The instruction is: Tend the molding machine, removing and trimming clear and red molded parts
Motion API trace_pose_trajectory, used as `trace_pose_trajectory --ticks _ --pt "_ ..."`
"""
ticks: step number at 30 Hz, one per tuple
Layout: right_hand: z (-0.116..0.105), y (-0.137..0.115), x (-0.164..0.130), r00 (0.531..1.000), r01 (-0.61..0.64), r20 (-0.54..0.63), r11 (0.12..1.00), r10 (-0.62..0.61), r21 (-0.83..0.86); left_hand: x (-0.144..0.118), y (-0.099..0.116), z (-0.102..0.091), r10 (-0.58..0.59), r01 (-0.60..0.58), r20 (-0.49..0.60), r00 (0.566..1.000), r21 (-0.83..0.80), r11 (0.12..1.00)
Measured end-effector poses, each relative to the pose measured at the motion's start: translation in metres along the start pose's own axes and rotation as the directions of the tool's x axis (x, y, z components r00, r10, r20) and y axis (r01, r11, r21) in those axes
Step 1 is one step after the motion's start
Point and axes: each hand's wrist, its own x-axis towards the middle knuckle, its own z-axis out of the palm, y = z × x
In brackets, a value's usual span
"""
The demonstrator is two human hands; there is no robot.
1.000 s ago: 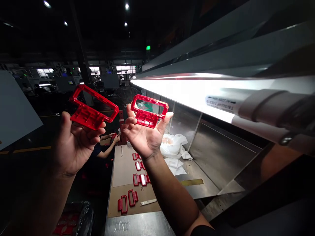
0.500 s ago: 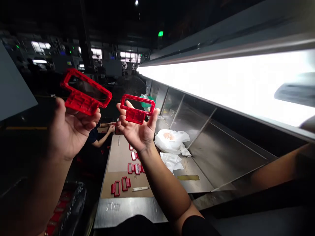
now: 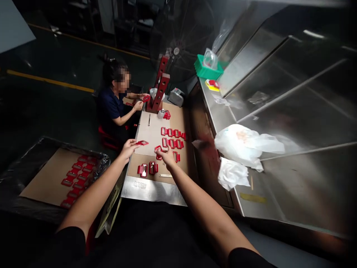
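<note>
Holding two red brackets over the bench, one per hand

So the left hand (image 3: pixel 129 148) has its fingers pinched on a red plastic bracket with a rectangular window (image 3: pixel 142 143), up over the bench's left edge. The right hand (image 3: pixel 168 158) grips a second red windowed bracket (image 3: pixel 158 153) low over the work surface; can't tell if it touches down.

Writing: the slim white strip (image 3: pixel 166 175) has tiny dark marks, way too small to read. No luck either with the dark print on the brown cardboard sheet (image 3: pixel 136 160) next to the right hand.

Counts: two red brackets in front (image 3: pixel 143 170), side by side, left of that one strip. More sit in rows just beyond the right hand, partly covered, so no firm total. One dark slim pen-like stick (image 3: pixel 149 120), one green plastic bin (image 3: pixel 208 69), one co-worker in dark blue (image 3: pixel 110 108) holding a red piece (image 3: pixel 145 98).
</note>
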Motion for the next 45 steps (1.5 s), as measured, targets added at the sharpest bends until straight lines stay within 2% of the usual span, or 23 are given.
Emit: trace_pose_trajectory --ticks 3,6,9,12,14,17,21,24,27,29,32,34,35,36,38,41,43,45 --pt "0.014 0.041 0.018 0.996 -0.055 0.046 0.955 0.071 -0.290 0.022 -0.063 -0.015 -0.024 0.014 0.044 0.999 0.209 0.978" --pt "0.028 0.070 0.048 0.988 -0.034 0.112 0.849 0.109 -0.528 0.043 -0.100 -0.027 0.016 -0.072 0.147 0.989 0.387 0.919" --pt "0.042 0.091 0.091 0.980 0.038 0.170 0.744 0.102 -0.667 0.065 -0.123 -0.035 0.056 -0.192 0.270 0.961 0.509 0.839" --pt "0.052 0.105 0.125 0.986 0.049 0.145 0.682 0.084 -0.729 0.083 -0.140 -0.037 0.058 -0.273 0.353 0.934 0.599 0.753" --pt "0.052 0.112 0.129 0.994 0.027 0.094 0.671 0.063 -0.741 0.090 -0.146 -0.035 0.051 -0.309 0.388 0.920 0.640 0.703" --pt "0.040 0.120 0.103 1.000 0.016 0.020 0.693 -0.002 -0.721 0.093 -0.148 -0.026 0.046 -0.353 0.432 0.901 0.666 0.657" --pt "0.008 0.138 0.031 0.988 0.061 -0.071 0.767 -0.138 -0.639 0.089 -0.137 -0.005 0.086 -0.398 0.455 0.886 0.653 0.644" --pt "-0.022 0.158 -0.037 0.956 0.054 -0.213 0.834 -0.203 -0.549 0.069 -0.113 0.027 0.188 -0.464 0.476 0.859 0.570 0.678" --pt "-0.047 0.183 -0.101 0.897 -0.005 -0.398 0.895 -0.194 -0.445 0.028 -0.073 0.091 0.280 -0.553 0.572 0.771 0.381 0.741" --pt "-0.056 0.197 -0.135 0.843 -0.051 -0.513 0.926 -0.161 -0.374 -0.004 -0.042 0.148 0.324 -0.580 0.659 0.678 0.209 0.788" --pt "-0.056 0.209 -0.169 0.765 -0.090 -0.633 0.955 -0.115 -0.282 -0.050 0.001 0.233 0.369 -0.539 0.742 0.561 -0.011 0.842" --pt "-0.051 0.209 -0.183 0.732 -0.082 -0.673 0.966 -0.107 -0.243 -0.074 0.024 0.271 0.394 -0.463 0.761 0.516 -0.139 0.875" --pt "-0.048 0.206 -0.189 0.724 -0.067 -0.681 0.971 -0.113 -0.232 -0.084 0.033 0.281 0.408 -0.442 0.757 0.511 -0.176 0.879" --pt "-0.046 0.202 -0.194 0.721 -0.045 -0.682 0.974 -0.123 -0.223 -0.093 0.041 0.285 0.423 -0.431 0.744 0.518 -0.200 0.880" --pt "-0.045 0.191 -0.206 0.722 0.009 -0.675 0.978 -0.152 -0.210 -0.109 0.053 0.277 0.450 -0.440 0.698 0.557 -0.212 0.873" --pt "-0.053 0.168 -0.229 0.721 0.108 -0.662 0.976 -0.207 -0.188 -0.130 0.064 0.240 0.488 -0.446 0.608 0.626 -0.234 0.864" --pt "-0.061 0.148 -0.247 0.707 0.182 -0.661 0.967 -0.253 -0.176 -0.146 0.064 0.213 0.431 -0.358 0.559 0.708 -0.242 0.902" --pt "-0.070 0.125 -0.268 0.678 0.256 -0.669 0.951 -0.304 -0.173 -0.167 0.056 0.192 0.287 -0.202 0.575 0.766 -0.208 0.957"
